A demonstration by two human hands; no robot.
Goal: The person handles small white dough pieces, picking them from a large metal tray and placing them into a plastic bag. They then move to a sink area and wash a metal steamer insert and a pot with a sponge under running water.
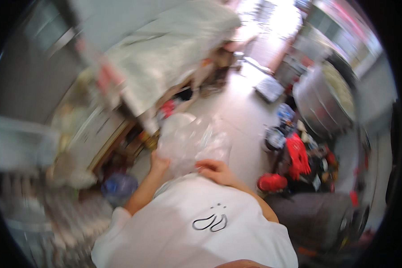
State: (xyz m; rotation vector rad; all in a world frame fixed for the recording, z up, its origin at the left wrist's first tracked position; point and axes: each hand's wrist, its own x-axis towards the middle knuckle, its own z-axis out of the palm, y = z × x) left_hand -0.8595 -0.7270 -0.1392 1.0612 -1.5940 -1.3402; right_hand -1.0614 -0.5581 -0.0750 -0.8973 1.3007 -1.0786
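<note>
A clear plastic bag with a pale, rounded item at its far left end is held before my waist. My left hand grips the bag's near left side, its fingers partly hidden by the plastic. At the near right side, my right hand has curled fingers on the bag's edge. Motion blur hides what the bag contains. Just below both hands is the white shirt that I wear.
To the left stands a table under a pale cover. Along the right are a large metal pot, a red cloth, a red item and a dark cylinder. The tiled floor runs toward a bright doorway.
</note>
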